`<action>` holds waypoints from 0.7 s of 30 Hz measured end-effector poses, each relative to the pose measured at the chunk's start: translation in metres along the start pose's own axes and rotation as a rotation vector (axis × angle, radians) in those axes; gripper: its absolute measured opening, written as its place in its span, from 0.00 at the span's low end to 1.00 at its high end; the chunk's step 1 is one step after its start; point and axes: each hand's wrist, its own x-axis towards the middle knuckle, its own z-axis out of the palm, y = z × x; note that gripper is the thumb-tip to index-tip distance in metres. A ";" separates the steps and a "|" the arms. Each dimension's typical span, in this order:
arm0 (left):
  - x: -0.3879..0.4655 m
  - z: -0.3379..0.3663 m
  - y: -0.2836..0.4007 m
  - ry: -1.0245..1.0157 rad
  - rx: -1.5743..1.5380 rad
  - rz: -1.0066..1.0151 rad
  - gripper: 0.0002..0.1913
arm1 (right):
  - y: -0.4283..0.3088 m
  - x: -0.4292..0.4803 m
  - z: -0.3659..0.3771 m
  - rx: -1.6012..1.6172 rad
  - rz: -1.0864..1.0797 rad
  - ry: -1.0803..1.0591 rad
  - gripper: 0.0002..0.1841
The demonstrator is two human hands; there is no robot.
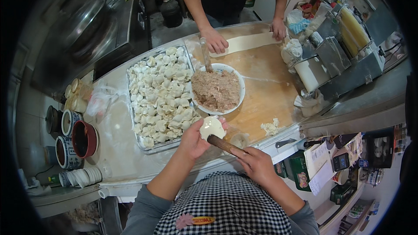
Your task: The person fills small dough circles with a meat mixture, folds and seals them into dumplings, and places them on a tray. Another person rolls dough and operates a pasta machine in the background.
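A round dough wrapper [213,126] lies across the palm and fingers of my left hand [193,140]. In my right hand [256,164] is a wooden stick [225,146], its dark tip over the lower edge of the wrapper. Just beyond my hands stands a white bowl [242,94] of minced meat filling [215,89], with a second wooden stick [205,54] leaning out of its far side. To the left, a metal tray [143,149] is heaped with folded dumplings [160,94]. A small pile of dough scraps [271,126] sits on the board at the right.
Across the table, another person's hands [214,40] rest on a long dough strip [251,44]. A dough-rolling machine [339,55] stands at the right. Jars, a red pot [85,139] and stacked small dishes [85,177] line the left side. A knife [285,143] lies at the near right edge.
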 end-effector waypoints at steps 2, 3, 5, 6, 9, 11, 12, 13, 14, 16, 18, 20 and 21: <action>-0.001 -0.004 0.009 0.067 -0.138 0.010 0.27 | 0.003 -0.005 -0.008 -0.047 0.001 -0.025 0.24; -0.002 -0.007 0.013 0.051 -0.114 0.036 0.27 | 0.005 -0.006 -0.012 -0.070 0.009 -0.032 0.24; -0.003 -0.011 0.015 0.065 -0.106 0.070 0.27 | 0.006 -0.005 -0.014 0.010 0.045 0.006 0.24; -0.002 -0.013 0.014 0.082 -0.093 0.071 0.27 | 0.005 -0.003 -0.012 0.112 0.071 0.054 0.24; 0.002 -0.020 0.012 0.090 -0.089 0.090 0.26 | 0.003 0.008 0.002 0.141 0.051 0.067 0.23; 0.003 -0.026 0.015 0.048 -0.132 0.088 0.26 | 0.001 0.012 0.007 0.088 0.045 -0.015 0.23; 0.003 -0.029 0.017 0.089 -0.088 0.099 0.26 | 0.000 0.014 0.009 0.069 0.057 -0.081 0.23; 0.002 -0.033 0.019 0.131 -0.047 0.113 0.26 | 0.001 0.016 0.009 0.035 0.091 -0.180 0.23; 0.002 -0.037 0.021 0.196 -0.013 0.126 0.25 | 0.003 0.019 0.006 0.048 0.073 -0.115 0.23; 0.005 -0.043 0.023 0.222 0.095 0.147 0.24 | 0.011 0.029 0.000 0.017 0.095 -0.007 0.24; 0.013 -0.050 0.023 0.233 0.157 0.157 0.23 | 0.021 0.045 -0.006 -0.019 0.074 0.085 0.24; 0.025 -0.056 0.021 0.193 0.184 0.158 0.22 | 0.029 0.061 -0.007 -0.122 0.100 0.030 0.23; 0.031 -0.058 0.020 0.207 0.187 0.170 0.20 | 0.032 0.068 -0.007 -0.176 0.089 0.020 0.23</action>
